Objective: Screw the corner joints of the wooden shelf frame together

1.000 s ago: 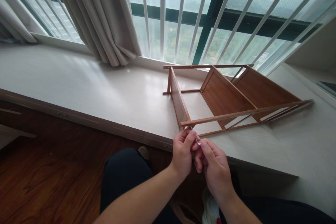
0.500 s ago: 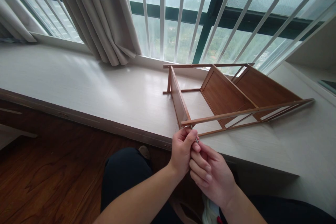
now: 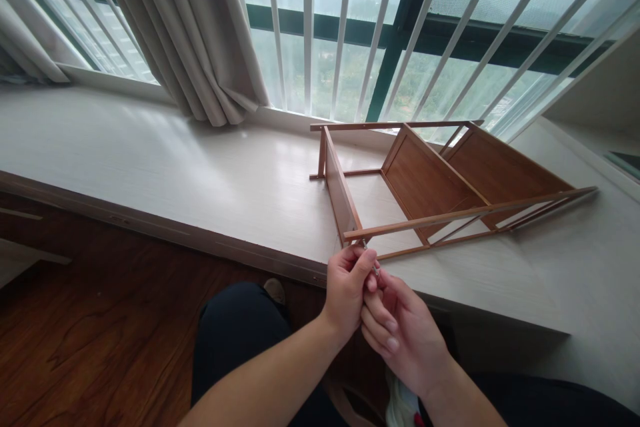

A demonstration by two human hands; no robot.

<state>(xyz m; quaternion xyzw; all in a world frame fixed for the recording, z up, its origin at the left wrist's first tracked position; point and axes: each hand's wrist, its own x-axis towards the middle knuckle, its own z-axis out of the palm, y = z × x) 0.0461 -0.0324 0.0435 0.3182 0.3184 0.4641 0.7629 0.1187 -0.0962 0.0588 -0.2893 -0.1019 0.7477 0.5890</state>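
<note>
Between thumb and fingers, my left hand (image 3: 349,283) pinches a thin metal rod (image 3: 375,270) just below the near corner of a brown wooden shelf rack (image 3: 420,219). My right hand (image 3: 403,327) is against the left, its thumb and forefinger closed at the rod's lower end and its other fingers curled. Whether the rod is a screw or a hex key cannot be made out, since the fingers cover most of it. Lying on its side, the rack has several panels and long slim rails. Its near rail end sits directly above my left hand.
The rack rests on a pale window ledge (image 3: 200,173) whose front edge runs just beyond my knees. A grey curtain (image 3: 200,33) hangs at the back left, beside white window bars (image 3: 309,33). Below is a dark wooden floor (image 3: 100,333). Something whitish (image 3: 400,403) lies beneath my right forearm.
My right hand's fingers have shifted slightly at the lower end of the rod. The left hand keeps its pinch, and the rack stays in place.
</note>
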